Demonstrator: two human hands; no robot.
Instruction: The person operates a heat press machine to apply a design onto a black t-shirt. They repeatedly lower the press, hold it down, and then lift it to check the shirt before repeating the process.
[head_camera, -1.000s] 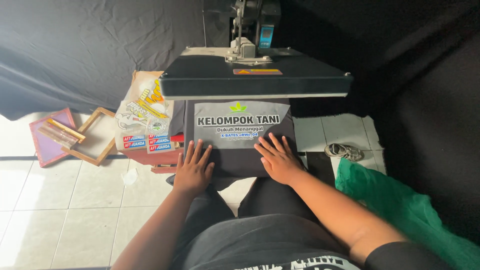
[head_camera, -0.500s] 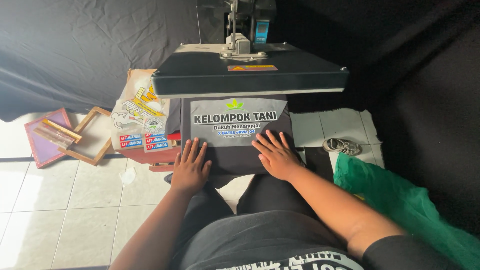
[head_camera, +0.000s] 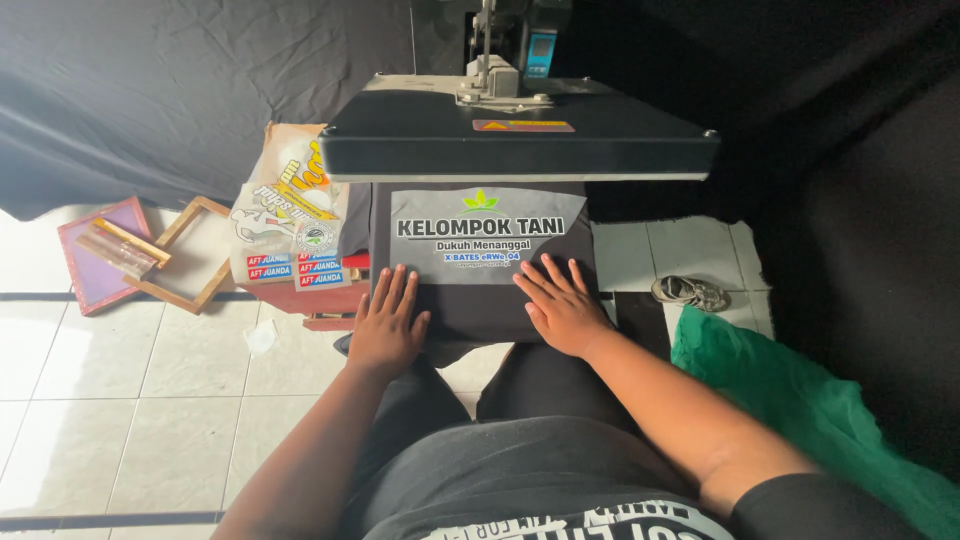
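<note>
Both hands flat on a dark T-shirt (head_camera: 480, 305) laid on the lower platen of a heat press, raised upper platen (head_camera: 520, 145) above.

Shirt sits directly under the upper platen, with a grey printed transfer sheet (head_camera: 485, 235) on its chest area. Left hand (head_camera: 385, 325) below the sheet's left corner, right hand (head_camera: 560, 305) below its right corner; fingers of both spread open, palms down, gripping nothing. Judgement: fabric is light, soft and limp, creases easily, so best handled by smoothing flat or pinching the hem edges; the sheet looks thin, likely to slide. Left of the press: printed packets (head_camera: 290, 215), wooden screen frames (head_camera: 130, 255) on the tiled floor. Right: green cloth (head_camera: 800, 400), a shoe (head_camera: 690, 292).
</note>
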